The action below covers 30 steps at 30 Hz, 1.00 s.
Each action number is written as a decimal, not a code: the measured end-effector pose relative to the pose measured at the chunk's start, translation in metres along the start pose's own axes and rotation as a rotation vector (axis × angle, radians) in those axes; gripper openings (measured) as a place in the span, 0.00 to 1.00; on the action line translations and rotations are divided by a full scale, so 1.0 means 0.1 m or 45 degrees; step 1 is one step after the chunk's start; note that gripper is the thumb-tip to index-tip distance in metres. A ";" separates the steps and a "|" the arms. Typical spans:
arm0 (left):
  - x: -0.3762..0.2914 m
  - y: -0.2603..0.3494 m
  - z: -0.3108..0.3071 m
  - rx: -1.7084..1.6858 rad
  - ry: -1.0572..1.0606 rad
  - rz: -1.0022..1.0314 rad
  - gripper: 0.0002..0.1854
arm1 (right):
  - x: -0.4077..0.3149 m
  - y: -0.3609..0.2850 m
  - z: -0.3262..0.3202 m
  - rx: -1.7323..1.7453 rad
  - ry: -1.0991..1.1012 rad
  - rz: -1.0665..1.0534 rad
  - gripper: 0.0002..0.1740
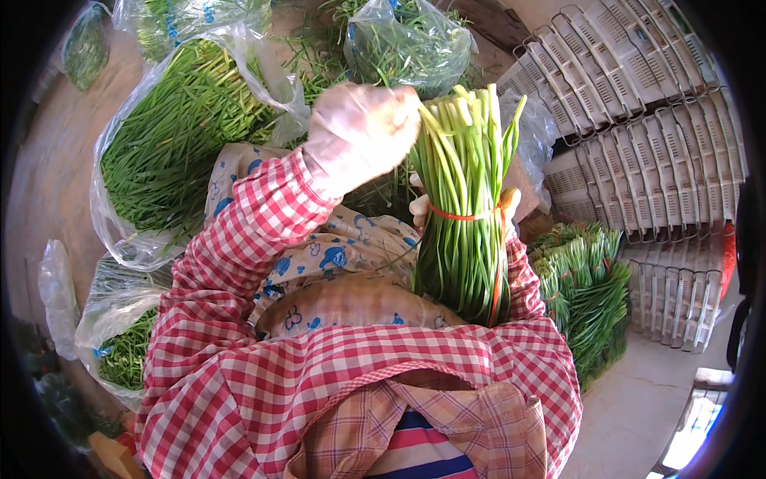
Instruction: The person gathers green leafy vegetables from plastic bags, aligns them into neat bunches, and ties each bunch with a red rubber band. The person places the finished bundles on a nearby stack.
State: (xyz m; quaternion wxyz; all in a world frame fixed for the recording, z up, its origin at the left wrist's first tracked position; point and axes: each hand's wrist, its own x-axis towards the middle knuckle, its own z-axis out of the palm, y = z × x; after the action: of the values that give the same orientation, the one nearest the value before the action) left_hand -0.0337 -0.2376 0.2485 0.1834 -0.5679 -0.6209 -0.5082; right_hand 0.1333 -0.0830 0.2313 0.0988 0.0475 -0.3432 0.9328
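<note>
A thick bunch of green garlic chives (464, 257) stands upright before my chest, its pale cut stem ends at the top. An orange-red band (461, 216) circles its middle, and a strand of the same colour runs down the leaves. My right hand (509, 205) grips the bunch from behind; only the thumb and some fingertips show around its sides. Beside the stem tops is my left hand (362, 135), fingers curled and blurred by motion and glare. Whether it pinches a stem is not visible. A patterned plastic apron (353, 251) covers my lap.
Loose chives fill an open plastic bag (102, 173) on the left, with another bag (90, 329) below it. A bagged heap (413, 51) lies ahead. Banded bunches (580, 281) are stacked at right, near white plastic crates (652, 161) with wire handles.
</note>
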 end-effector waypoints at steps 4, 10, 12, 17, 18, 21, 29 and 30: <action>0.02 -0.59 -0.33 -0.595 0.272 -0.249 0.10 | -0.18 0.00 -0.21 0.105 -0.009 0.077 0.60; 0.48 -1.10 -1.46 1.071 0.144 -0.606 0.18 | -0.55 0.07 -0.61 0.344 -0.119 0.270 0.62; 0.54 -0.89 -1.29 1.550 -0.431 -0.848 0.20 | -0.56 0.07 -0.64 0.322 -0.066 0.281 0.62; 0.16 0.02 -0.05 0.011 -0.319 0.057 0.22 | -0.30 0.05 -0.39 0.176 -0.058 0.185 0.56; 0.09 0.13 0.13 0.269 -0.258 0.184 0.22 | -0.22 0.06 -0.31 0.255 -0.079 0.049 0.56; 0.02 0.20 0.41 0.093 -0.080 -0.018 0.15 | -0.12 0.10 -0.08 0.036 0.076 -0.190 0.54; 0.06 0.17 0.35 0.203 -0.072 -0.078 0.09 | -0.07 0.11 0.02 -0.246 0.219 -0.190 0.53; 0.04 0.15 0.35 0.162 -0.103 -0.076 0.10 | -0.07 0.11 0.01 -0.225 0.207 -0.200 0.53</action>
State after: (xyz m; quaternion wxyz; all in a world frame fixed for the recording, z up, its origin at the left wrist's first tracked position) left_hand -0.0093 -0.2088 0.2441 0.1786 -0.5564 -0.6756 -0.4494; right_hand 0.1381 -0.0927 0.2236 0.2027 -0.0103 -0.4102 0.8891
